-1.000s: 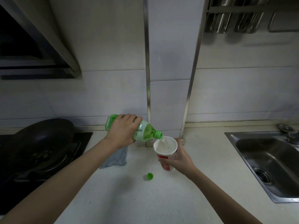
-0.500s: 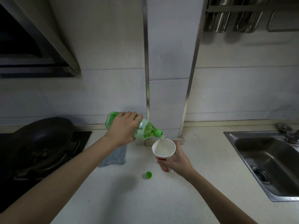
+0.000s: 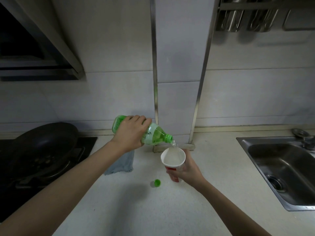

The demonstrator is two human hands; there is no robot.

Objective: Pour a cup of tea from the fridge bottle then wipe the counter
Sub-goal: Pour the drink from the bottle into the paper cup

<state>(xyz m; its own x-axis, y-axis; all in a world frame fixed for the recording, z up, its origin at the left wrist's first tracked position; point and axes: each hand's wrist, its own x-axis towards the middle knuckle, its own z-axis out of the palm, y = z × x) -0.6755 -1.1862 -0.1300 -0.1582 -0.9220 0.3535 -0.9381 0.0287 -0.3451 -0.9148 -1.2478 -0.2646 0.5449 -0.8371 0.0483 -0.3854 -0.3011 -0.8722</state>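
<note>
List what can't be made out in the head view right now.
All head view:
- Tea level in the cup: pale inside, dim light, stream landing there.
- Label text on the bottle: too small, and the left hand wraps the middle.
- Print on the cup's red lower wall: the right hand covers it.
- Cloth: far end hidden behind the left forearm.
- Tap at the sink: cut off by the right edge.

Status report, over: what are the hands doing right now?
Left hand grips tilted bottle, tea streaming out. Right hand holds cup. Cap loose nearby.
</note>
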